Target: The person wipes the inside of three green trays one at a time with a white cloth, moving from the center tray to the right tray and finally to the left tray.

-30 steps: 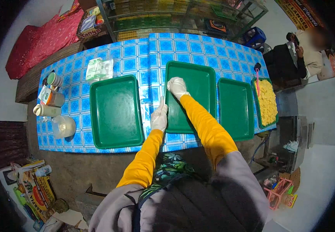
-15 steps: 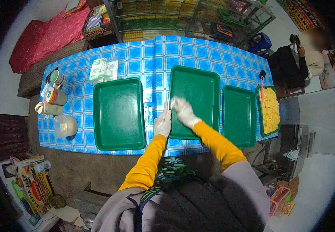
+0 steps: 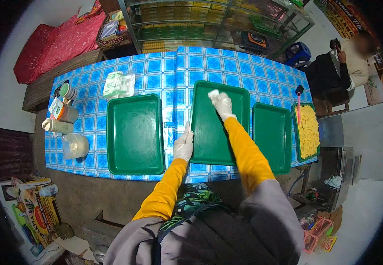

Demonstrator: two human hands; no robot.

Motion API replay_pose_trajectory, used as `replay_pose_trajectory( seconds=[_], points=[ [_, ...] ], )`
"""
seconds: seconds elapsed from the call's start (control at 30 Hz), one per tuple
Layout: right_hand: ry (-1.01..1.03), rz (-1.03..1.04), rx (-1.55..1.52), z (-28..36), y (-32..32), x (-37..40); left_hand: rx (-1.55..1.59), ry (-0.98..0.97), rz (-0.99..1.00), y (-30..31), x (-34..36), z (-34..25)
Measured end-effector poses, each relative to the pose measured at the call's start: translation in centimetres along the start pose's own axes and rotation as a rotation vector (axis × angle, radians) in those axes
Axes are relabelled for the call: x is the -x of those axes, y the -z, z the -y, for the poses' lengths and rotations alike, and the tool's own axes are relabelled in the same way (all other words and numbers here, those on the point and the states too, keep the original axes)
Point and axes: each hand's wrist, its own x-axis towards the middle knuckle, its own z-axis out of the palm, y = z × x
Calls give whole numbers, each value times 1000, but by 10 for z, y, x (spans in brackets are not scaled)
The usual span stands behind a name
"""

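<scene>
while right hand (image 3: 223,106) holds wad (image 3: 213,94), green tray (image 3: 211,138) lies beneath

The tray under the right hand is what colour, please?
The tray is green, seen best in the head view.

Plain green trays (image 3: 209,137), blue-squared tablecloth (image 3: 151,66) with pale lines.
The left hand (image 3: 183,145) and right hand (image 3: 222,107) wear white — the wad (image 3: 213,93) is white too. Yellow-orange sleeves (image 3: 165,190); paler yellow heaped food (image 3: 308,132) (and pink for the slim handle (image 3: 299,108)). Leafy green pattern on the waist cloth (image 3: 198,197).
</scene>
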Motion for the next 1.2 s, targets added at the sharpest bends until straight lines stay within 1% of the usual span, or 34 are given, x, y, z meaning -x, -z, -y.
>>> replay_pose_trajectory(
  seconds=[0.07, 0.13, 0.17, 0.2, 0.27, 0.3, 0.33, 0.4, 0.47, 0.53, 0.57, 0.6, 0.67, 0.7, 0.73, 0.77, 0.8, 0.83, 0.87, 0.9, 0.93, 0.97, 1.0, 1.03, 1.07, 1.13, 1.17, 1.2],
  points=[
    [335, -174, -400, -8, -40, -23, 27, 34, 4, 0, 3, -11],
    [182, -47, -229, 22, -43, -20, -115, 95, -5, 0, 5, -14],
    [425, -185, 67, 21, -51, -20, -122, 87, -23, -4, 5, -12],
    [403, -29, -221, 19, -57, -23, -119, 90, -17, -7, 4, -10],
    [414, 253, -355, 12, -54, -17, -191, 39, -41, -6, 3, -1],
    [573, 214, -126, 18, -41, 3, -162, -10, -69, -10, -1, 13],
    [721, 168, 109, 18, -27, 35, -161, -18, -71, -9, -3, 13],
    [887, 330, 67, -7, -17, 71, -199, 23, -75, -9, -1, 11],
    [751, 453, -11, -19, 1, 113, -215, -9, -92, -10, 2, 6],
    [649, 567, 113, -45, 7, 143, -254, -71, -131, -9, 5, 1],
    [670, 638, 119, -45, 17, 153, -272, -92, -152, -9, 3, 0],
    [523, 755, 195, -43, 25, 160, -266, -100, -158, -9, 3, 0],
    [291, 944, 87, -35, 37, 147, -197, 22, -94, -8, 6, -3],
    [492, 782, 94, -40, 34, 132, -173, -22, -95, -9, 1, 5],
    [682, 615, 96, -43, 28, 113, -177, -21, -97, -9, -1, 15],
    [443, 475, 297, -20, 32, 96, -160, -33, -103, -10, -2, 19],
    [292, 332, 13, -29, 22, 76, -138, -47, -111, -12, -3, 20],
    [245, 276, -130, -44, -4, 67, -138, -40, -112, -11, -2, 15],
    [196, 217, -272, -52, -25, 65, -209, -24, -95, -9, 0, 5],
    [480, 259, 24, -40, -19, 85, -282, -5, -76, -6, 3, 1],
    [764, 293, 323, -31, -11, 114, -286, 0, -79, -4, 3, 3],
    [865, 405, 230, -44, -18, 137, -288, -13, -85, -6, 1, 3],
    [669, 694, 389, -19, 7, 158, -292, -21, -87, -6, 3, -4],
    [682, 710, 272, -38, 5, 152, -338, 71, -25, -2, 5, -12],
    [690, 728, 153, -63, 7, 147, -336, 81, -29, -3, 1, -2],
    [1148, 198, 872, -59, 20, 105, -313, -52, -70, -8, -7, 26],
    [785, 163, 695, -66, 10, 75, -382, -13, -49, -5, 0, 11],
    [428, 120, 516, -71, -2, 46, -383, -13, -51, -4, 1, 7]
  ],
)
